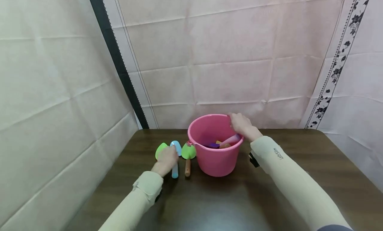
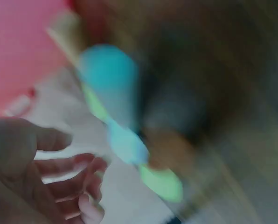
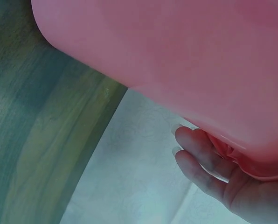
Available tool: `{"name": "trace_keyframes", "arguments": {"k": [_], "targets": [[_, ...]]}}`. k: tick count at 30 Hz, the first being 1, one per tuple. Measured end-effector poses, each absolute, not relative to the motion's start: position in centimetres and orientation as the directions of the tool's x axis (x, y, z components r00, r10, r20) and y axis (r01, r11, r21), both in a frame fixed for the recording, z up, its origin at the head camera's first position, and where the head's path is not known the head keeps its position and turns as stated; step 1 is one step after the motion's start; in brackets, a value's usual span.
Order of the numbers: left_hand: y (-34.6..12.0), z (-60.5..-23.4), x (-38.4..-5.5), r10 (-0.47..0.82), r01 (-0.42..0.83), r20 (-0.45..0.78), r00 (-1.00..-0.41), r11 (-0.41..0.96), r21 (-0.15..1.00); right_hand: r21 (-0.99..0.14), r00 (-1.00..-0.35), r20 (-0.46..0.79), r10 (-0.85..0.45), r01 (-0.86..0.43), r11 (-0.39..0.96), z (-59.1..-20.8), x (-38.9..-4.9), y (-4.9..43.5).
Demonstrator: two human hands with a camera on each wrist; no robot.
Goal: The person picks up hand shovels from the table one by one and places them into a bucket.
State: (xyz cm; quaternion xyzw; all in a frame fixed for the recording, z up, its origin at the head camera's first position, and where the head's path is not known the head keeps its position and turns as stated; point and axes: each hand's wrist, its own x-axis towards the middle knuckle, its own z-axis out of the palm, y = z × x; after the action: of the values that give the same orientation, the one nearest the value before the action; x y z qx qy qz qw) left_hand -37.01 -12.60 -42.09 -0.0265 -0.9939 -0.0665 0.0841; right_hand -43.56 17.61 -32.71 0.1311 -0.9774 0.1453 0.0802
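A pink bucket [image 1: 216, 163] stands upright on the brown table. My right hand [image 1: 241, 125] grips its rim at the far right; in the right wrist view its fingers [image 3: 202, 163] curl below the rim against the outer wall, the thumb hidden. To the left of the bucket lie a blue shovel [image 1: 175, 170] and a green shovel with a wooden handle [image 1: 188, 152]. Another green shovel [image 1: 160, 149] shows partly behind my left hand [image 1: 167, 160]. That hand hovers over the shovels with loosely bent fingers and nothing between them in the blurred left wrist view.
Inside the bucket are a pinkish-purple piece [image 1: 231, 140], a dark purple piece [image 1: 213, 145] and some yellowish ones. Cloth hangs [image 1: 233, 58] behind the table [image 1: 284, 141] and along its left side.
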Motion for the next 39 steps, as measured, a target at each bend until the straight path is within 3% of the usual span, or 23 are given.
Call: {"name": "trace_keyframes", "arguments": {"k": [5, 12, 15, 39], "targets": [[-15.7, -43.6, -36.4, -0.047, -0.045, 0.200, -0.979, 0.999, 0.015, -0.282, -0.956, 0.191, -0.224, -0.272, 0.920, -32.8, -43.4, 17.6], [-16.3, -45.2, -35.6, -0.107, -0.096, 0.098, -0.989, 0.989, 0.111, -0.297, -0.955, 0.201, -0.219, -0.272, 0.915, -32.9, -43.6, 17.8], [-16.2, -45.7, -35.7, -0.112, -0.102, 0.087, -0.990, 0.989, 0.103, -0.296, -0.959, 0.195, -0.205, -0.257, 0.920, -33.0, -43.5, 17.9], [-18.2, -45.0, -36.7, -0.094, -0.075, 0.151, -0.984, 0.990, 0.123, -0.291, -0.969, 0.189, -0.158, -0.209, 0.934, -33.0, -43.2, 17.3]]}}
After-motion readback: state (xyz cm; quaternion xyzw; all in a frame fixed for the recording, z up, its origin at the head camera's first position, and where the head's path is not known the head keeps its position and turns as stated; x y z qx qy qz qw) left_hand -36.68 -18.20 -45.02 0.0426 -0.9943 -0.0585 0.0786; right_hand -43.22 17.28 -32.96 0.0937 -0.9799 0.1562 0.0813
